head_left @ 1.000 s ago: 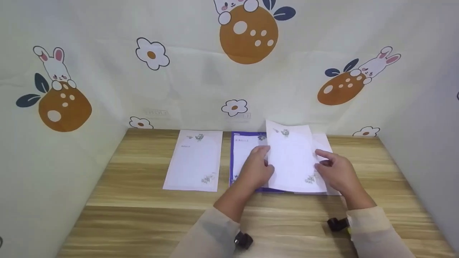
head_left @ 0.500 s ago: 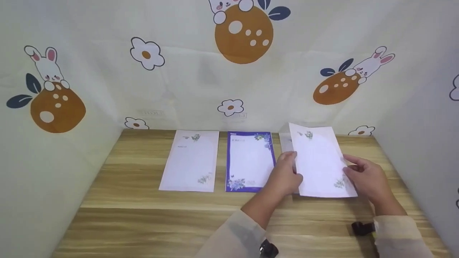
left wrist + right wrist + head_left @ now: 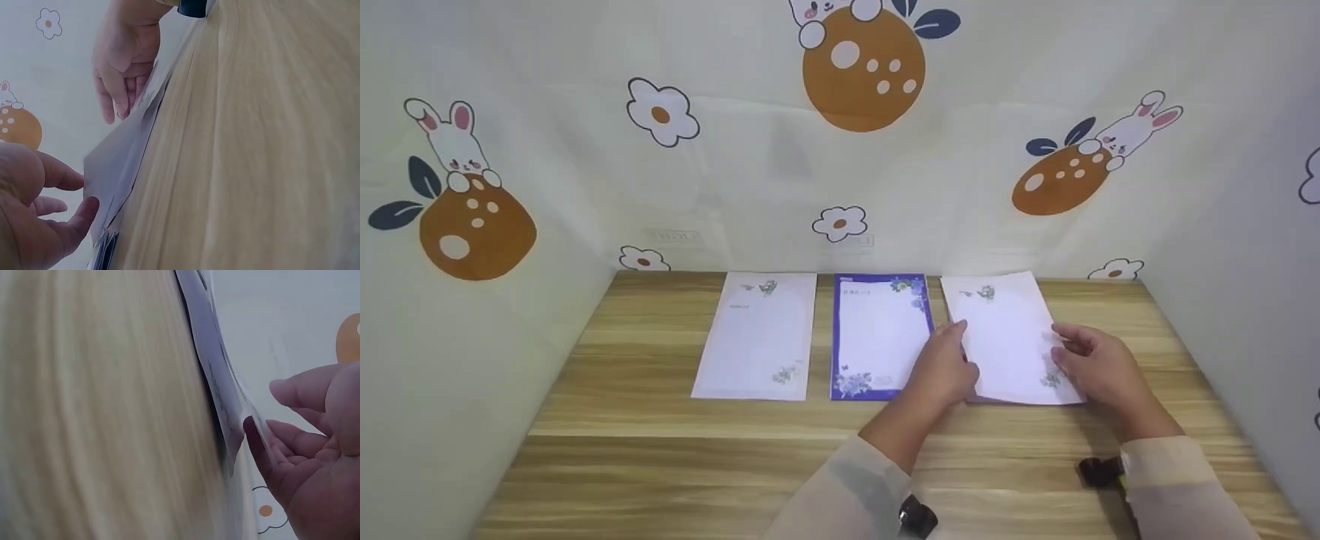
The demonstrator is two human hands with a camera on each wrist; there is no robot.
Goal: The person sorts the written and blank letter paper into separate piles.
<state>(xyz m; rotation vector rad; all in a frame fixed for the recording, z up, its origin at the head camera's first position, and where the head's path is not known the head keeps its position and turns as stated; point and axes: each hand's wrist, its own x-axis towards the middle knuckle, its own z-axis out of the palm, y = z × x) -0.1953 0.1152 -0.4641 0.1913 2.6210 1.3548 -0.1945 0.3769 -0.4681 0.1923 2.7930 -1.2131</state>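
A white printed sheet of paper (image 3: 1009, 337), with small green floral prints at two corners, is held at its sides by both hands. My left hand (image 3: 945, 367) pinches its left edge; in the left wrist view the thumb and a finger (image 3: 64, 175) meet at that edge. On the opposite side my right hand (image 3: 1106, 375) holds the right edge between thumb and fingers. The sheet lies close over another paper (image 3: 216, 382), whose edge shows beneath it in the wrist views. Beside the left hand is a purple-bordered sheet (image 3: 881, 337) with blue flowers.
A matching white sheet (image 3: 757, 337) lies to the left on the wood-grain table (image 3: 660, 465). Behind the row of papers rises a pale curtain (image 3: 750, 172) printed with rabbits, oranges and flowers. Similar pale walls stand at both sides.
Both hands carried the white sheet rightward, off the purple-bordered one, then lowered it and shifted it slightly left over the paper at right. The purple-bordered sheet came fully into view.
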